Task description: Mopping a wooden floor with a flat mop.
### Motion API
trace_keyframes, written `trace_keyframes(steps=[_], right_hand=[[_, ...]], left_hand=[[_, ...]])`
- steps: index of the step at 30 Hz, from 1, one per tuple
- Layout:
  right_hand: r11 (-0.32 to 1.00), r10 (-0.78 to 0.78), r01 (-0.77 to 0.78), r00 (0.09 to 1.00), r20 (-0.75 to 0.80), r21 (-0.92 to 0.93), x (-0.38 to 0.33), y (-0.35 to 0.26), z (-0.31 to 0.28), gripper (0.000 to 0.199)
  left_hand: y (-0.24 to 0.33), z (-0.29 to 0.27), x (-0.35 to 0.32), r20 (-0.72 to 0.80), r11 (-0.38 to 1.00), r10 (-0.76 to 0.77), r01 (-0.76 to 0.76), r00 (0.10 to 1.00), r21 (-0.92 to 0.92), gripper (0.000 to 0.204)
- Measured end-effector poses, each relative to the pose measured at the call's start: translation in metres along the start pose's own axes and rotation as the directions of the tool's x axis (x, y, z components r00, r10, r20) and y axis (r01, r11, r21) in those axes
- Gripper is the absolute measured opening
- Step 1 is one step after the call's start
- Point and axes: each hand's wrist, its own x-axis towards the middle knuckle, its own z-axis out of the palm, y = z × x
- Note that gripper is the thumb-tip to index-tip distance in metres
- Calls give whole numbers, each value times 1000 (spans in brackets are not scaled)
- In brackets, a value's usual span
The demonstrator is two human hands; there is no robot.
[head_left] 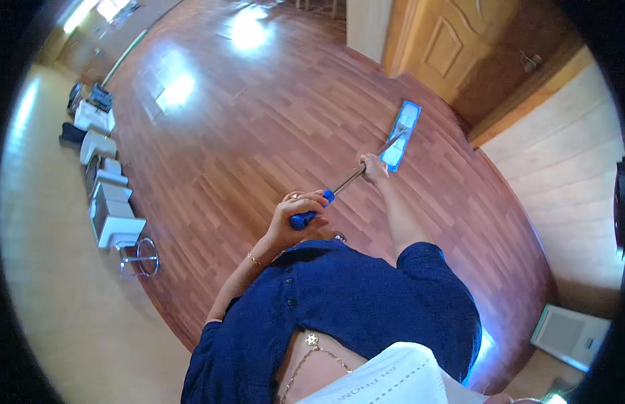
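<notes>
Evidently you are partway through a floor-mopping stroke: your flat mop head (400, 137) lies with its blue-edged pad on the wood-plank flooring (238, 141), ahead of you and to your right, near the panelled wooden door (454, 50). From it the metal pole (346, 180) slants back toward your body. Your right hand (374, 168) has its fingers curled round that pole, just short of the head, while your left hand (292, 214) wraps the blue end grip (302, 221) in front of your navy top (373, 283). The next move, I judge, calls for your lower hand to steer and your upper one to push or draw, with the pad flat and clear of the door frame (398, 40). Farther out, a row of white pieces (120, 222), too small to identify, stands along the left wall, with a chrome-framed stand (145, 258) just beside it.
</notes>
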Motion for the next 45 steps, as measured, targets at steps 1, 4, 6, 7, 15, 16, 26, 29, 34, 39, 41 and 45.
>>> trace_keyframes(steps=[1,4,6,7,15,16,26,29,34,39,41,45], right_hand=[[1000,28,-28,998,-60,5,-12,5,-6,33],[978,205,-201,974,-99,54,-53,-12,-33,22],[972,227,-207,947,-228,111,-83,12,-32,32],[973,226,-198,932,-284,122,-97,24,-28,31],[977,211,-204,886,-413,63,-175,-24,-50,28],[977,213,-205,875,-434,65,-184,-28,-47,27],[913,362,-265,876,-318,310,-239,-89,-52,27],[945,241,-133,900,-362,298,-232,-111,-55,25],[946,96,32,923,-373,323,-196,-146,-50,21],[920,-86,201,941,-327,337,-152,-200,-51,24],[883,-167,255,955,-246,393,-131,-218,-48,24],[852,-281,272,959,-48,448,-105,-251,-20,22]], left_hand=[[5,1,6,45,1000,-5,5,999,-2,18],[16,-6,18,142,999,47,-46,989,-11,20],[26,-5,38,214,993,80,-59,973,-103,20],[29,-5,47,259,984,95,-50,961,-173,19],[39,-30,58,387,909,84,89,918,-408,19],[42,-33,60,413,893,118,86,903,-442,18],[85,-67,57,533,871,289,13,795,-492,15],[96,-85,46,515,860,294,12,805,-511,15],[121,-125,24,540,912,350,-147,766,-382,11],[148,-154,-14,489,929,370,-304,790,-211,12],[158,-160,-32,453,936,351,-323,819,-139,12],[167,-164,-70,345,950,291,-311,892,2,13]])
